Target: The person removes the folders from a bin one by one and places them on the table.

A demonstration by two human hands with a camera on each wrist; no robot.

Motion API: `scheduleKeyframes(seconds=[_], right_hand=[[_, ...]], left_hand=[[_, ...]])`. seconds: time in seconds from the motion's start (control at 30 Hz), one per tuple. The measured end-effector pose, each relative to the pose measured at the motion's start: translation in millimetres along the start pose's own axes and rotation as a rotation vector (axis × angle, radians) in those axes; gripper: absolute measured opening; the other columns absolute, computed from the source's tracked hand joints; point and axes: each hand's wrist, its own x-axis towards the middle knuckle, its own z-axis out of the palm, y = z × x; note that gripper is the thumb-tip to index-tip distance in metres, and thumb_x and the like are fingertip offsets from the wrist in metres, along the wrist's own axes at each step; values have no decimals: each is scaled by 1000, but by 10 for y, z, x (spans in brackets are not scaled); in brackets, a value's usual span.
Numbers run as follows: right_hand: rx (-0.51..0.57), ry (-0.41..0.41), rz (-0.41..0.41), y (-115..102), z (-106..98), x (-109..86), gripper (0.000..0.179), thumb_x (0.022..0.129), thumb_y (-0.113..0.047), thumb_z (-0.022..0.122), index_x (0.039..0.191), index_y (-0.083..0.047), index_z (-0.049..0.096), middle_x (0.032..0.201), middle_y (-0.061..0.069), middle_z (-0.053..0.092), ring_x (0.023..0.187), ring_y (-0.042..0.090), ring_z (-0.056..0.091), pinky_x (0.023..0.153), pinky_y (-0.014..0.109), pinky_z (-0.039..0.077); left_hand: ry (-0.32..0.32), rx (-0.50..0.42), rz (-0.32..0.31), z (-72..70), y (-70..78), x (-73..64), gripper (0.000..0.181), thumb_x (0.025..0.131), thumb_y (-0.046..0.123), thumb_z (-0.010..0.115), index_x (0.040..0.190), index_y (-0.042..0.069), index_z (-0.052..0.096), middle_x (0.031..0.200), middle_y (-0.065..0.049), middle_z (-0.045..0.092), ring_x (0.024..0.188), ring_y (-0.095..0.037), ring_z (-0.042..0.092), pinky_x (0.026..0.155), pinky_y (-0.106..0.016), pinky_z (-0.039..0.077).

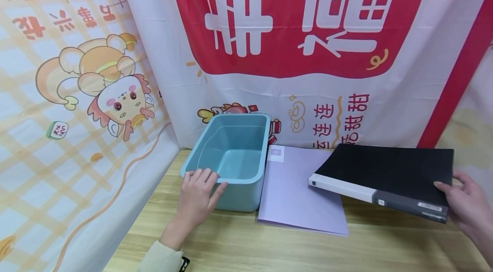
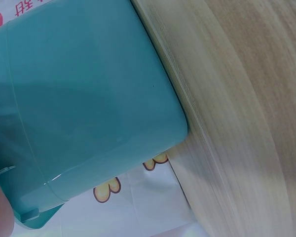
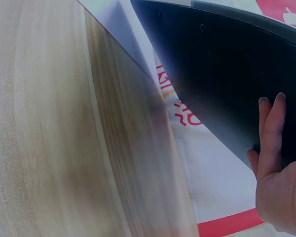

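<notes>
A teal plastic bin [image 1: 240, 193] stands upright on the table at centre left. My left hand [image 1: 198, 195] grips its near rim at the left corner, the fingers bent over the edge; the left wrist view shows the bin's wall [image 2: 89, 108] close up. At the right, my right hand [image 1: 467, 203] holds a black file binder [image 1: 393, 173] by its right end, thumb on top and fingers underneath [image 3: 274, 133]. The binder is tilted and raised above the table, with its white and grey spine facing me. Its left end overlaps a lilac folder [image 1: 300, 195], which lies flat beside the bin.
The wooden table [image 1: 239, 246] backs onto a white cloth [image 1: 239, 88] with a red printed patch. Another printed cloth [image 1: 115, 135] hangs along the left side, near the bin.
</notes>
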Motion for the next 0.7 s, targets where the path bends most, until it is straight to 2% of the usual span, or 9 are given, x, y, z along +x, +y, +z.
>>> scheduleKeyframes(seconds=[0.37,0.6,0.7], right_hand=[[19,1,-13,58,-71,-14,29,92,-2,54,106,-23,40,71,-4,64,58,15,66,49,32,53],[-41,13,1,85,-105,-17,28,93,-4,52,105,-25,38,70,-6,65,58,15,66,51,32,53],[-34,6,1,91,-114,-24,27,94,-4,52,105,-24,39,70,-6,65,58,14,66,50,31,53]], left_hand=[[-4,8,1,-8,6,4,33,94,49,46,84,19,54,78,4,47,74,-19,47,77,-44,37],[1,8,4,-12,9,5,33,94,49,46,84,18,54,77,4,46,73,-20,46,76,-44,37],[6,8,7,-9,8,7,33,93,49,46,83,18,54,77,4,46,73,-20,47,75,-44,37]])
